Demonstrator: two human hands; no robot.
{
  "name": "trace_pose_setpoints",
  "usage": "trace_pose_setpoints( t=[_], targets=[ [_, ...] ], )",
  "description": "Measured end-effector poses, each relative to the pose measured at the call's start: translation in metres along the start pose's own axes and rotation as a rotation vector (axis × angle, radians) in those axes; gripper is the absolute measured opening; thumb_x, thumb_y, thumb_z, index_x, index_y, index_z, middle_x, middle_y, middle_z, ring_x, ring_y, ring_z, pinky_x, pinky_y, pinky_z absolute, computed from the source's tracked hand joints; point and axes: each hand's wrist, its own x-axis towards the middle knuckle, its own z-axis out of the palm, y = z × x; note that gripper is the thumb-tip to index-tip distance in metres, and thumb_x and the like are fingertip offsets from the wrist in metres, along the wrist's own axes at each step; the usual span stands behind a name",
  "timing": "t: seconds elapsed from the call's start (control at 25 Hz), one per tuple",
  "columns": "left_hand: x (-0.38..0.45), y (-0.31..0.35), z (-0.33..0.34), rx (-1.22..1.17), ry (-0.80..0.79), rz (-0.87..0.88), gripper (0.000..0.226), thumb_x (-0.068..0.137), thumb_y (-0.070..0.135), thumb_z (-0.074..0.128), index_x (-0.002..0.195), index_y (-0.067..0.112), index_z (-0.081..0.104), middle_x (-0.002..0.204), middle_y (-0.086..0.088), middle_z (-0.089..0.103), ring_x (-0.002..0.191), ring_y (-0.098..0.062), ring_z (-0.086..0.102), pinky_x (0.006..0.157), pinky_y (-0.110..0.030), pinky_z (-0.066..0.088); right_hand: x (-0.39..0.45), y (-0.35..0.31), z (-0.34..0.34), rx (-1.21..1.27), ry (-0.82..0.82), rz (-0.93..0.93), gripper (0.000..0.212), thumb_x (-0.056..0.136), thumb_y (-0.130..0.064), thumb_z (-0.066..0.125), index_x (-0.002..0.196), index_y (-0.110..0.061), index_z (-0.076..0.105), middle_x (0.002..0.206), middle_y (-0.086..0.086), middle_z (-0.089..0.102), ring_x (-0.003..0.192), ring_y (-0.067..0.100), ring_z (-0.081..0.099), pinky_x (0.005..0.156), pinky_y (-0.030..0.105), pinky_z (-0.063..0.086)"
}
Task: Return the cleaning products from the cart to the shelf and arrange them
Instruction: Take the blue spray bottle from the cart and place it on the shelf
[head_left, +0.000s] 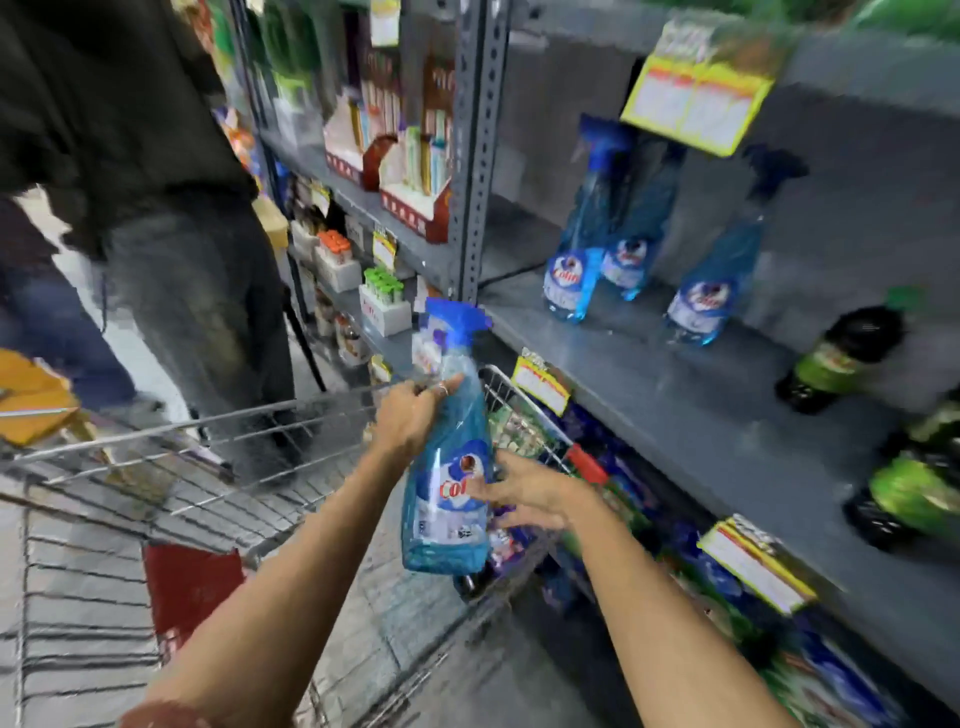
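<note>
My left hand (410, 413) grips the neck of a blue spray bottle (449, 499) with a white and red label, held upright above the wire cart (208, 457). My right hand (535, 493) touches the bottle's lower right side with fingers spread. On the grey shelf (675, 395) to the right stand three matching blue spray bottles (571, 260), (636, 244), (711, 291). Dark bottles with green labels (841, 358) stand further right on the same shelf.
A person in dark clothes (171, 234) stands just beyond the cart on the left. A grey shelf upright (475, 156) separates bays. Yellow price tags (540, 384) hang on shelf edges. Packed goods fill the lower shelf (727, 597).
</note>
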Motion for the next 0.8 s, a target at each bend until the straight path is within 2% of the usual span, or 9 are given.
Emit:
trace_pose_setpoints(
  t=[0.12, 0.24, 0.28, 0.36, 0.4, 0.52, 0.56, 0.68, 0.8],
  targets=[
    [-0.038, 0.057, 0.011, -0.085, -0.059, 0.136, 0.048, 0.055, 0.059, 0.061, 0.062, 0.011, 0.063, 0.067, -0.01, 0.059, 0.068, -0.021, 0.049, 0.069, -0.038, 0.04, -0.055, -0.006, -0.009, 0.066, 0.026, -0.134, 0.048, 0.076, -0.001, 0.068, 0.12, -0.014, 0.052, 0.089, -0.009, 0.074, 0.08, 0.006, 0.069, 0.076, 0.029, 0.056],
    [-0.075, 0.101, 0.028, -0.147, -0.111, 0.199, 0.045, 0.053, 0.061, 0.064, 0.059, 0.017, 0.056, 0.069, -0.006, 0.057, 0.067, -0.02, 0.048, 0.069, -0.039, 0.04, -0.107, -0.011, -0.017, 0.108, 0.007, -0.232, 0.078, 0.048, -0.015, 0.089, 0.118, -0.013, 0.055, 0.091, -0.005, 0.075, 0.084, 0.011, 0.07, 0.082, 0.034, 0.055],
    [-0.086, 0.113, 0.035, -0.178, -0.13, 0.218, 0.049, 0.051, 0.063, 0.066, 0.064, 0.015, 0.06, 0.067, -0.006, 0.057, 0.063, -0.021, 0.047, 0.066, -0.039, 0.04, -0.123, -0.011, -0.021, 0.107, 0.009, -0.259, 0.073, 0.046, -0.015, 0.089, 0.112, -0.015, 0.059, 0.088, -0.006, 0.076, 0.083, 0.011, 0.07, 0.081, 0.033, 0.056],
    [-0.106, 0.132, 0.052, -0.215, -0.191, 0.27, 0.06, 0.051, 0.061, 0.068, 0.076, 0.007, 0.067, 0.061, -0.004, 0.057, 0.054, -0.021, 0.046, 0.062, -0.037, 0.041, -0.156, -0.01, -0.029, 0.111, 0.05, -0.311, 0.048, 0.065, 0.003, 0.075, 0.106, -0.015, 0.059, 0.082, -0.006, 0.077, 0.078, 0.009, 0.072, 0.077, 0.029, 0.058],
    [-0.111, 0.138, 0.061, -0.212, -0.212, 0.293, 0.064, 0.053, 0.061, 0.068, 0.081, 0.003, 0.067, 0.062, -0.003, 0.059, 0.054, -0.022, 0.049, 0.063, -0.04, 0.045, -0.169, -0.009, -0.033, 0.122, 0.073, -0.327, 0.044, 0.071, 0.01, 0.067, 0.106, -0.014, 0.059, 0.082, -0.006, 0.077, 0.078, 0.009, 0.072, 0.077, 0.029, 0.058],
    [-0.127, 0.152, 0.086, -0.222, -0.256, 0.338, 0.072, 0.053, 0.064, 0.067, 0.087, 0.001, 0.063, 0.075, -0.008, 0.063, 0.07, -0.028, 0.061, 0.087, -0.048, 0.05, -0.197, 0.0, -0.051, 0.144, 0.132, -0.375, 0.046, 0.065, 0.003, 0.064, 0.106, -0.017, 0.059, 0.09, -0.004, 0.076, 0.087, 0.014, 0.07, 0.089, 0.034, 0.053],
    [-0.131, 0.155, 0.094, -0.235, -0.271, 0.346, 0.07, 0.053, 0.063, 0.067, 0.086, 0.002, 0.064, 0.076, -0.008, 0.063, 0.072, -0.026, 0.06, 0.088, -0.047, 0.049, -0.203, 0.003, -0.055, 0.152, 0.16, -0.383, 0.047, 0.064, 0.002, 0.065, 0.106, -0.018, 0.059, 0.093, -0.003, 0.075, 0.09, 0.015, 0.069, 0.092, 0.036, 0.051],
    [-0.134, 0.161, 0.117, -0.225, -0.318, 0.351, 0.066, 0.053, 0.063, 0.065, 0.078, 0.002, 0.061, 0.072, -0.007, 0.059, 0.07, -0.022, 0.055, 0.077, -0.041, 0.045, -0.209, 0.011, -0.074, 0.161, 0.286, -0.409, 0.046, 0.067, 0.004, 0.068, 0.106, -0.017, 0.058, 0.1, 0.003, 0.069, 0.091, 0.019, 0.065, 0.09, 0.035, 0.051],
    [-0.115, 0.163, 0.143, -0.222, -0.388, 0.331, 0.064, 0.054, 0.065, 0.067, 0.075, 0.005, 0.057, 0.076, -0.01, 0.062, 0.08, -0.036, 0.063, 0.086, -0.048, 0.049, -0.203, 0.012, -0.095, 0.164, 0.451, -0.444, 0.044, 0.069, 0.007, 0.071, 0.109, -0.008, 0.058, 0.1, 0.007, 0.068, 0.086, 0.018, 0.066, 0.077, 0.03, 0.056]
  ],
)
